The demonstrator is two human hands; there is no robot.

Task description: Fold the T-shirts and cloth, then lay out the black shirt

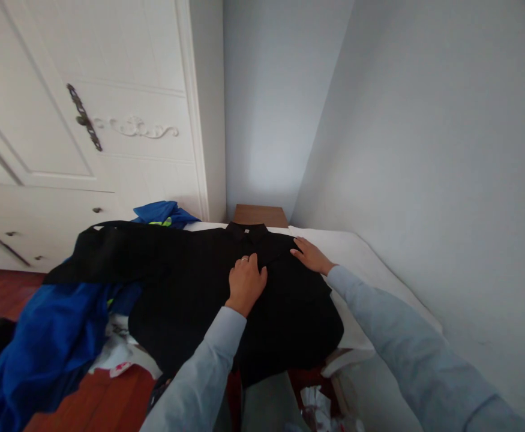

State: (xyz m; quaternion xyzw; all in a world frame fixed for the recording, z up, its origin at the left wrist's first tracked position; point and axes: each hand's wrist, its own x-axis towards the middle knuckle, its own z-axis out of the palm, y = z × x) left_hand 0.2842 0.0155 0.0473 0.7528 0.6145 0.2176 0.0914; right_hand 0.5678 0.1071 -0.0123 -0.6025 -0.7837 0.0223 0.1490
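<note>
A black collared shirt (190,270) lies spread over a white surface, its collar at the far side and one sleeve stretched out to the left. On its front, below the collar, my left hand (247,285) is closed with curled fingers on the cloth; a ring shows on one finger. My right hand (312,256) rests at the right shoulder of the shirt, its fingers stretched out and the thumb apart. The shirt's right sleeve cannot be made out.
Blue clothing (64,330) hangs down at the left, with more blue cloth (163,211) behind the sleeve. A white wardrobe (145,78) stands at the back left. A grey wall (446,150) borders the right side. Crumpled white paper or plastic (316,402) lies below the front edge.
</note>
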